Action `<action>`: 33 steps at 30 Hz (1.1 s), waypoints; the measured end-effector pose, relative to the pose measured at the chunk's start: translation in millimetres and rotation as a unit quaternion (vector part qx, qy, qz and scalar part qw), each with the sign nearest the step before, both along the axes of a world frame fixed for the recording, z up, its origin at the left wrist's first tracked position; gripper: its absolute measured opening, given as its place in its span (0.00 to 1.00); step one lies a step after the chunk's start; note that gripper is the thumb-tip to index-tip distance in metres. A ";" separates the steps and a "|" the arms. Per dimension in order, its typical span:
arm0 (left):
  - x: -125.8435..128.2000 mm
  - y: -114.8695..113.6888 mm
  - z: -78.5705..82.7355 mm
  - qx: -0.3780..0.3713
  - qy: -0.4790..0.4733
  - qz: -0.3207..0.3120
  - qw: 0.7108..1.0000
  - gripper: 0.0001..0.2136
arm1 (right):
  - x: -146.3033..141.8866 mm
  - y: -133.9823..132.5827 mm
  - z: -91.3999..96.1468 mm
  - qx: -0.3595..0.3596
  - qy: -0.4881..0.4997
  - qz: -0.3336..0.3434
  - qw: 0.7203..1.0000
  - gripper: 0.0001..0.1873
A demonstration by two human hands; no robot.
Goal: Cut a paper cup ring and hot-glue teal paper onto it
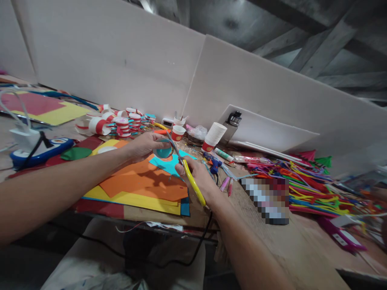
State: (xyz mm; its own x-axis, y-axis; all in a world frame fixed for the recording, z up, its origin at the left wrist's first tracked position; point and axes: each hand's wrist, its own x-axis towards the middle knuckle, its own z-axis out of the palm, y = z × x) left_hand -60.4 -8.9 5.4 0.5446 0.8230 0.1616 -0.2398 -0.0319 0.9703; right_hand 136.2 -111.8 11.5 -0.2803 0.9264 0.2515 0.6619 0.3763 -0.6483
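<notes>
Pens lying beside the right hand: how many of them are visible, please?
2. Both lie on the table, to the right of the right hand: a purple-pink pen, and a red pen just right of it. Others may be hidden behind the hand or arm.

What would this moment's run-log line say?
left hand: holding blue piece | right hand: holding yellow-handled scissors | blades: beside blue piece | below: orange paper

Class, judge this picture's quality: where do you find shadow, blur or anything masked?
Head view: shadow darkens part of the orange paper; head view: a pixelated patch masks part of the table; head view: the purple device looks soft, while the scissors remain readable.
</notes>
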 end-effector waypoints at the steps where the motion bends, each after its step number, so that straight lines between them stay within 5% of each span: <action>1: -0.1 0.1 0.0 0.001 0.002 0.000 1.000 0.07 | -0.2 -0.1 0.0 0.000 -0.001 -0.001 1.000 0.23; 11: 4.0 1.7 -3.4 -0.052 -0.055 0.032 0.997 0.11 | 0.2 2.4 -3.1 0.020 -0.007 -0.019 1.000 0.22; 33: 5.7 -1.6 -1.5 -0.012 -0.023 0.018 0.999 0.06 | 2.1 3.2 -4.1 0.011 0.003 0.006 1.000 0.23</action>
State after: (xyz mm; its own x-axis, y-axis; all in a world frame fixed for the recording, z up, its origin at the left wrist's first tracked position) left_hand -54.7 -10.5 3.9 0.5062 0.8464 0.1657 -0.2837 -0.0180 0.9588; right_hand 138.3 -108.6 7.4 -0.2904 0.9168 0.2743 0.6528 0.3993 -0.6437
